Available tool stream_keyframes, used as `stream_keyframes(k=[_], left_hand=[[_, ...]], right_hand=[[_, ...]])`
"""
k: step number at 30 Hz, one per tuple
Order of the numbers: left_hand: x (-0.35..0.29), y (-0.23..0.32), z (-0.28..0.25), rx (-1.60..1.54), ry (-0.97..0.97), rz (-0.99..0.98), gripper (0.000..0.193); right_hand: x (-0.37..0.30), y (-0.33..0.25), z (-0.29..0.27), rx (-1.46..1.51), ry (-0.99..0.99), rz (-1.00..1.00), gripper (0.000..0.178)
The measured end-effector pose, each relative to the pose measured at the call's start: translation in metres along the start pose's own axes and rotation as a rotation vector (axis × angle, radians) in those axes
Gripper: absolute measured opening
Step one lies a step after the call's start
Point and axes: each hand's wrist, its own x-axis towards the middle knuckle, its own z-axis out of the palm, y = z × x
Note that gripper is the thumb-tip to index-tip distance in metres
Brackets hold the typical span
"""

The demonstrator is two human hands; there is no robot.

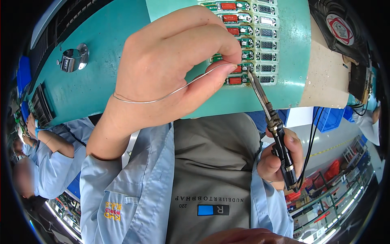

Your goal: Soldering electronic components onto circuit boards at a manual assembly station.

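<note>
My left hand (162, 61) reaches over the work surface, thumb and forefinger pinching a thin silvery solder wire (162, 97). The wire's loose length curves back across the hand toward the wrist. My right hand (295, 146) grips the black handle of a soldering iron (279, 138) from below. The iron's tip touches or hovers just over the right end of a small green circuit board (245, 80) in the lower part of a column. Red rectangular parts sit on these boards; my left fingers hide some of them. Beside them runs a column of small dark display modules (266, 56).
A metal hand counter (73, 60) stands on the green mat (101, 28) at left. At upper right is a black fan (340, 29). The iron's black cable (312, 142) hangs at right near a blue bin (330, 119). Another person (61, 142) sits at left.
</note>
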Motion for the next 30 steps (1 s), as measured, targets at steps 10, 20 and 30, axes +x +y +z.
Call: stream_keyframes(k=[10, 20, 30], left_hand=[[-0.001, 0.003, -0.002, 0.013, 0.002, 0.023, 0.015], [-0.003, 0.006, -0.001, 0.013, -0.008, 0.027, 0.015], [-0.001, 0.001, 0.0, 0.007, -0.004, 0.011, 0.016]], right_hand=[[-0.003, -0.003, -0.014, 0.007, -0.008, 0.029, 0.047], [-0.003, -0.006, -0.012, 0.0, -0.044, 0.046, 0.048], [0.0, -0.007, -0.002, -0.052, -0.005, 0.088, 0.047]])
